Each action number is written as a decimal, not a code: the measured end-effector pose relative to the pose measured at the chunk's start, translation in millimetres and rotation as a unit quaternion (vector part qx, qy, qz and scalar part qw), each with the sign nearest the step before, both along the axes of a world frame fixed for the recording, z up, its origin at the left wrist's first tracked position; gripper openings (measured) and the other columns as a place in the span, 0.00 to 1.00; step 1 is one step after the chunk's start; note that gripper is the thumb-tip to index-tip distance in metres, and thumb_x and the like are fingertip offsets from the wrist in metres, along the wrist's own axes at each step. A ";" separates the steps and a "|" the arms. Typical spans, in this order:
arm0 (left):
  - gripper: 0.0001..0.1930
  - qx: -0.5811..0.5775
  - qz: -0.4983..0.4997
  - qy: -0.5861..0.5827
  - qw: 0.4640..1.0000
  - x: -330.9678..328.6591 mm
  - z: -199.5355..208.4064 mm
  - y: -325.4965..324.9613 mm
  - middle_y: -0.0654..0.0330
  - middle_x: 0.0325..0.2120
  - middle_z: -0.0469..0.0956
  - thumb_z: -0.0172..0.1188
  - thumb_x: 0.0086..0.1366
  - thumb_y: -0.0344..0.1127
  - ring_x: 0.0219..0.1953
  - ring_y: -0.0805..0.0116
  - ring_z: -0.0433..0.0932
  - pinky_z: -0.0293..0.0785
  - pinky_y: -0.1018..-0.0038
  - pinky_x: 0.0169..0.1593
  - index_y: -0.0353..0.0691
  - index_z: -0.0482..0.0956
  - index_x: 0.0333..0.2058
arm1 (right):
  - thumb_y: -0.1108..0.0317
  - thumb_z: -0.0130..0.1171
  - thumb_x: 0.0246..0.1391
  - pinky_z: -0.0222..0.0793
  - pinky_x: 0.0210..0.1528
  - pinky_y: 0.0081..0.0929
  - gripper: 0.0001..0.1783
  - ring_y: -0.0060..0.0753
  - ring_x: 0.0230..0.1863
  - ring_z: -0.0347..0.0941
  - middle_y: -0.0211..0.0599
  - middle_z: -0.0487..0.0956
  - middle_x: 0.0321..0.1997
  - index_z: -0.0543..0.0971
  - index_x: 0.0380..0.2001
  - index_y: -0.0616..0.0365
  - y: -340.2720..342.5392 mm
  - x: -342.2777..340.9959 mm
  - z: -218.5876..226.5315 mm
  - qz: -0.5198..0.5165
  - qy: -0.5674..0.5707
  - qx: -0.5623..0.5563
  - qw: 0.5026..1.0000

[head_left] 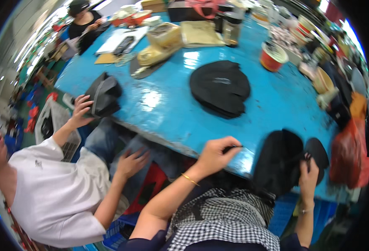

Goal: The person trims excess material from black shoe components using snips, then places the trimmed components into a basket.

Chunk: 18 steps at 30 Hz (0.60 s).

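My left hand is raised over the table's near edge, thumb and fingers pinched on a small dark piece too small to name. My right hand is closed at the near right edge, with a small metallic thing showing at its fingertips, blurred. Beside it lies a large black fabric piece, overhanging the edge. A smaller black oval piece sits just behind my right fingers. Farther in, a stack of black rounded, notched fabric pieces rests on the blue table.
At my left a seated person in a white shirt holds a black fabric item. A yellow shoe-shaped form, a jar and a red-and-white tub stand farther back. An orange-red bag hangs at the right edge.
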<state>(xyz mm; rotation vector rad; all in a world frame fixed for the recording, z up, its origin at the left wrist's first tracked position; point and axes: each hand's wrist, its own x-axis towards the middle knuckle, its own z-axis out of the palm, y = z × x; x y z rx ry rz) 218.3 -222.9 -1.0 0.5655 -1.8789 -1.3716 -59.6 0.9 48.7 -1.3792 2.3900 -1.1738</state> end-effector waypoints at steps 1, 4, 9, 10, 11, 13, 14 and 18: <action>0.04 -0.004 0.007 0.004 1.000 -0.4 -1.3 0.5 0.62 0.28 0.82 0.65 0.64 0.27 0.30 0.78 0.77 0.75 0.78 0.36 0.33 0.81 0.36 | 0.69 0.57 0.66 0.71 0.35 0.25 0.11 0.28 0.32 0.79 0.30 0.82 0.38 0.78 0.47 0.65 13.3 -15.3 -2.5 -0.080 -0.116 -0.091 0.986; 0.02 0.044 0.007 -0.025 0.999 1.9 -3.6 -0.5 0.66 0.28 0.80 0.62 0.67 0.25 0.29 0.82 0.74 0.72 0.81 0.33 0.34 0.82 0.37 | 0.64 0.58 0.66 0.71 0.45 0.21 0.10 0.17 0.42 0.76 0.25 0.79 0.40 0.78 0.45 0.57 34.6 -34.5 35.1 -0.174 -0.343 -0.224 0.895; 0.06 0.132 -0.031 -0.025 0.990 0.9 -1.6 -6.4 0.64 0.28 0.82 0.58 0.69 0.26 0.28 0.83 0.73 0.69 0.83 0.32 0.33 0.83 0.41 | 0.60 0.57 0.67 0.66 0.35 0.16 0.15 0.12 0.32 0.69 0.21 0.76 0.34 0.78 0.48 0.59 98.1 -116.2 -10.9 -0.204 -0.333 -0.073 0.917; 0.07 0.139 -0.043 -0.048 0.988 0.6 -2.2 -10.1 0.64 0.28 0.82 0.57 0.70 0.26 0.27 0.84 0.71 0.67 0.84 0.31 0.33 0.83 0.42 | 0.59 0.56 0.67 0.62 0.30 0.13 0.17 0.09 0.27 0.65 0.19 0.74 0.32 0.78 0.50 0.61 100.9 -121.5 -25.3 -0.196 -0.281 -0.081 0.936; 0.08 0.145 -0.064 -0.048 0.986 -0.7 2.8 -12.7 0.63 0.28 0.83 0.57 0.70 0.27 0.25 0.85 0.69 0.64 0.85 0.29 0.34 0.83 0.43 | 0.59 0.56 0.67 0.62 0.30 0.13 0.17 0.09 0.27 0.65 0.19 0.74 0.32 0.78 0.50 0.61 108.2 -125.4 -23.7 -0.202 -0.284 -0.081 0.934; 0.07 0.197 -0.096 -0.072 0.973 -2.5 20.8 -20.9 0.61 0.28 0.83 0.58 0.70 0.27 0.23 0.84 0.68 0.64 0.85 0.27 0.35 0.82 0.43 | 0.60 0.54 0.69 0.53 0.24 0.10 0.20 0.07 0.23 0.57 0.16 0.73 0.31 0.75 0.56 0.62 125.0 -132.0 -18.2 -0.238 -0.150 -0.038 0.959; 0.07 0.208 -0.105 -0.088 0.968 -6.9 31.6 -24.1 0.60 0.28 0.84 0.59 0.70 0.28 0.22 0.84 0.68 0.63 0.85 0.26 0.35 0.81 0.43 | 0.60 0.52 0.70 0.51 0.23 0.09 0.19 0.06 0.22 0.56 0.15 0.71 0.30 0.74 0.57 0.60 128.8 -137.2 -21.8 -0.271 -0.159 -0.097 0.944; 0.05 0.121 -0.142 -0.150 0.971 -47.9 92.0 -36.7 0.59 0.25 0.83 0.61 0.67 0.30 0.19 0.85 0.67 0.62 0.86 0.25 0.40 0.76 0.40 | 0.63 0.51 0.70 0.47 0.23 0.08 0.15 0.05 0.22 0.53 0.14 0.66 0.28 0.74 0.55 0.57 110.3 -107.7 15.5 -0.253 -0.201 -0.151 0.934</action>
